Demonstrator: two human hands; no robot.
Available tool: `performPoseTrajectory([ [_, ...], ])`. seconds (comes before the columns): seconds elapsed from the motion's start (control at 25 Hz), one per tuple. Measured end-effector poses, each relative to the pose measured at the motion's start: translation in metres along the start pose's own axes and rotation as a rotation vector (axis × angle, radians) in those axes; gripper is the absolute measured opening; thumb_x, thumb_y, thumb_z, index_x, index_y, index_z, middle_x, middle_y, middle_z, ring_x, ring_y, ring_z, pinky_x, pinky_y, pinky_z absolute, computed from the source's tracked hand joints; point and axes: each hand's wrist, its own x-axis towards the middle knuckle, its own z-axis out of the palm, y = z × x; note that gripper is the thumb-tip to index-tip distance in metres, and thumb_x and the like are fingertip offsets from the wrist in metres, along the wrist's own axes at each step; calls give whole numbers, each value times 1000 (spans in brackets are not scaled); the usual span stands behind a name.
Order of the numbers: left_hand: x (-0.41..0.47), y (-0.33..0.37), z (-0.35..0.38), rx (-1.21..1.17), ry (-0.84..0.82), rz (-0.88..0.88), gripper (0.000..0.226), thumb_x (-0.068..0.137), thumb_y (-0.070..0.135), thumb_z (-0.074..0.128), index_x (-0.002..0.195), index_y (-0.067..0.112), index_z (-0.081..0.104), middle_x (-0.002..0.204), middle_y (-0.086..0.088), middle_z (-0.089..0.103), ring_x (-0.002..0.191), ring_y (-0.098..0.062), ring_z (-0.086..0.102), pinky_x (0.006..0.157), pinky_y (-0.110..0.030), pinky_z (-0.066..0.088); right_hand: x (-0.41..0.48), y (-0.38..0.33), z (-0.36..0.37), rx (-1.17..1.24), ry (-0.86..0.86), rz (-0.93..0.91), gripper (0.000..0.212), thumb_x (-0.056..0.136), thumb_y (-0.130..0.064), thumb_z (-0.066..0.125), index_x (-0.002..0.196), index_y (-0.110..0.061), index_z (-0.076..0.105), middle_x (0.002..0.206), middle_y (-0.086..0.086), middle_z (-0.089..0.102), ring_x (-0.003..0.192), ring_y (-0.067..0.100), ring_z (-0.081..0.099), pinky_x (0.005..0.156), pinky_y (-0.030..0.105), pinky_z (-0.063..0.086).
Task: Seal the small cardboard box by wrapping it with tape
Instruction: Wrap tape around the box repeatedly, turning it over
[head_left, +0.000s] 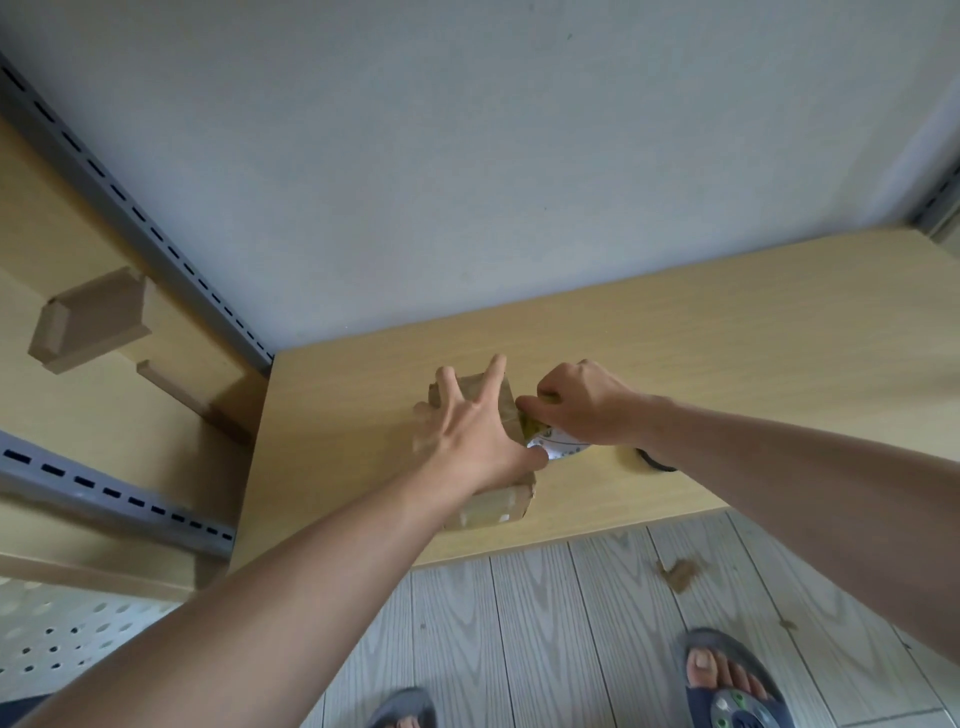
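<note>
Honestly, nothing here I can actually read. The white face of the tape roll (558, 448) under my right hand (582, 402), around mid-frame, has tiny dark marks along its rim, but they're way too small to make out. The small white patches on the box (488, 506) near side are just blur.

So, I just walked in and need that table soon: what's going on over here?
A person is taping up a small cardboard box on the wooden table. The left hand lies spread on top of the box and holds it down. The right hand grips a tape roll at the box's right side. Some tape seems to show on the near face, so the wrapping looks under way rather than finished.
</note>
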Motion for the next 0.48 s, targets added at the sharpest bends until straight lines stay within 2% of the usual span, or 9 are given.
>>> performPoseTrajectory([
  [0.04,5,0,-3,-40,-28,-25,115,72,63,74,156,49,-3,163,-7,-5,141,-49,26,103,-52,43,0,1,-1,4,2,-4,52,96,-41,56,53,-13,49,51,1,46,48,18,39,47,28,28],
  [0.12,18,-14,-5,-237,-19,2,112,68,54,77,156,49,9,155,-8,17,138,-41,36,108,-47,44,1,0,-13,55,59,-56,52,97,-43,57,59,-7,55,53,2,47,48,16,38,48,29,28],
  [0.2,24,-35,3,-640,16,90,108,55,45,78,150,49,26,144,-7,37,126,-30,52,104,-45,50,3,-5,-34,172,177,-89,53,98,-45,55,57,-11,50,53,-1,41,47,13,34,47,29,26],
  [0.24,24,-43,10,-858,-5,124,106,52,40,79,147,47,32,143,-8,41,125,-29,55,102,-47,52,5,-9,-44,242,210,-86,53,98,-45,53,55,-15,43,53,-4,37,46,11,31,46,27,23],
  [0.28,23,-50,18,-979,-42,158,106,52,37,80,146,46,32,145,-9,43,126,-29,56,103,-51,52,6,-13,-50,293,211,-83,54,99,-45,51,54,-18,37,51,-5,33,44,9,28,44,26,21],
  [0.32,23,-57,24,-988,-72,199,110,54,36,81,149,45,27,150,-10,40,131,-29,53,106,-53,49,8,-17,-51,317,196,-85,55,98,-45,51,54,-19,32,50,-7,30,42,8,26,44,25,20],
  [0.36,25,-62,22,-893,-94,250,119,55,41,81,155,43,16,157,-10,33,139,-29,46,113,-53,43,9,-21,-48,323,180,-86,56,98,-44,51,53,-19,30,48,-8,28,40,7,24,44,26,19],
  [0.44,36,-68,8,-518,-87,300,141,50,62,78,160,35,-6,169,-2,8,154,-24,17,123,-49,24,11,-28,-39,339,181,-81,57,97,-43,53,51,-19,30,46,-9,27,39,7,23,43,26,20],
  [0.48,40,-70,1,-369,-64,321,144,49,70,77,159,35,-9,169,6,0,156,-16,8,125,-49,19,14,-34,-35,343,192,-88,57,97,-43,53,51,-19,30,46,-9,27,39,8,23,43,25,20],
])
